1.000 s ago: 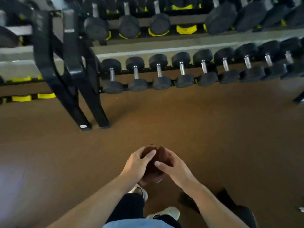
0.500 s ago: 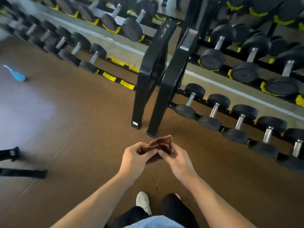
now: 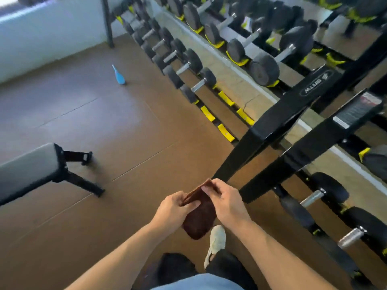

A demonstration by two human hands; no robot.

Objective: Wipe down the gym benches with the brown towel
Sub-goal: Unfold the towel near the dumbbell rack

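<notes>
Towel [image 3: 200, 218] is the task's thing, yet the largest thing in view is the dumbbell rack [image 3: 293, 114], and places are given from it. Well to the left of the rack, across open floor [image 3: 129, 143], the padded end of a gym bench [image 3: 29, 170] is seen on its black legs; it is judged not yet wiped. Farther along the rack, on the floor just off its lower rail, a small blue object [image 3: 119, 74] lies; what it is cannot be told. Just in front of the rack's slanted black feet, the brown towel is held in the air above a pale shoe [image 3: 216, 242].

The left hand [image 3: 173, 208] is closed on the towel's upper left edge, thumb over the cloth, and the right hand [image 3: 228, 203] is pinched on the upper corner, so both sets of fingers [image 3: 211, 190] are grasping the towel. The lower part hangs folded and limp.

The cloth is judged light, soft and not fragile, with a nap that should not slip. It would best be taken flat under a spread palm, folded into a pad, so that firm pressure can be laid on the bench padding.
</notes>
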